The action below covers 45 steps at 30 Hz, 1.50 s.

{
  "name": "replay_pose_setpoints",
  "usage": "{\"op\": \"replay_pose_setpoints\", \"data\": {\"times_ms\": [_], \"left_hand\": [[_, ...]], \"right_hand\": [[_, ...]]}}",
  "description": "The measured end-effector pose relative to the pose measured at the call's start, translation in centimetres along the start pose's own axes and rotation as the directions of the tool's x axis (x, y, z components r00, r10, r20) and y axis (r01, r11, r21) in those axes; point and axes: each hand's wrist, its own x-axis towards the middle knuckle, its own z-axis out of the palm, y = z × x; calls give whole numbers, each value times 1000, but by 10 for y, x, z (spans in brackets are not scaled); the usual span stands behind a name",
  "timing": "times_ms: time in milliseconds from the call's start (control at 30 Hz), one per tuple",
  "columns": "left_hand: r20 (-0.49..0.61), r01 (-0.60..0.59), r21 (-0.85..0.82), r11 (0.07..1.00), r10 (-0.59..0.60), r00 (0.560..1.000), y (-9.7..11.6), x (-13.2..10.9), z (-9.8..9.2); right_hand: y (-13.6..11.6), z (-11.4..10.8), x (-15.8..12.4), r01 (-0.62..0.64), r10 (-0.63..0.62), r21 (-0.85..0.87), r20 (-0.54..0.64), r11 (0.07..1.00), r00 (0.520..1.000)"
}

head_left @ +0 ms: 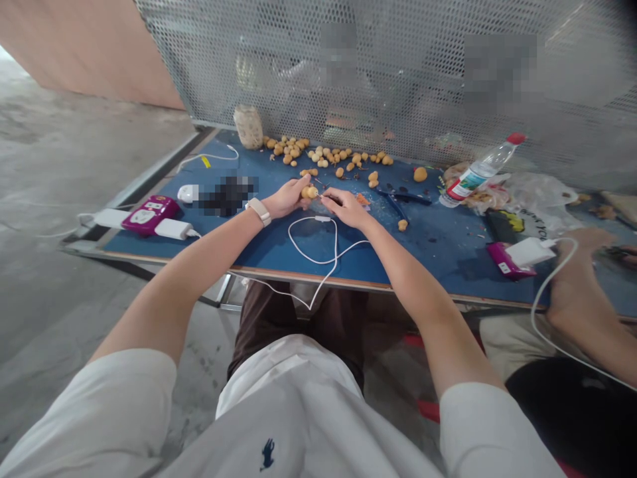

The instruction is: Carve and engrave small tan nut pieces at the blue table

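Gourd [309, 192]: gripping it in left hand [287, 198] from its left, holding long axis roughly sideways, pinching thin tool [333, 198] in right hand [348, 208] just right of it.

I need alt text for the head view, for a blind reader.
The person's left hand holds a small yellowish gourd while the right hand holds a slim tool at its end, over a blue table. More gourds lie behind; a bottle is at right.
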Motion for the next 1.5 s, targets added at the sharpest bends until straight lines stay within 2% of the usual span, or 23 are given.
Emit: {"op": "replay_pose_setpoints", "data": {"times_ms": [267, 567, 767, 867, 1033, 1167, 1267, 1500], "left_hand": [[-13, -56, 153, 987, 58, 998, -3, 1, 1], [-42, -46, 173, 984, 54, 998, -3, 2, 0], [-164, -143, 181, 973, 173, 971, -1, 5, 2], [-212, -160, 175, 971, 196, 957, 0, 6, 3], [-195, -213, 160, 964, 242, 950, 2, 4, 1], [-182, -272, 116, 955, 290, 940, 0, 4, -4], [-178, -317, 21, 948, 316, 932, -3, 6, -5], [-207, -316, -205, 926, 275, 939, -5, 7, -1]], "right_hand": [[6, -4, 0, 39, -37, -103, 18, 994, 999], [5, -2, 1, 31, -28, -70, 44, 997, 999], [6, -3, 3, -58, 57, 55, 13, 997, 998], [8, -4, 4, -127, 129, 112, -10, 986, 992], [11, -5, 4, -175, 185, 245, -19, 954, 983], [12, -5, 4, -164, 179, 281, -27, 945, 983], [13, -5, 5, -145, 160, 293, -30, 945, 987], [17, -2, 7, -108, 127, 283, -48, 953, 991]]}}
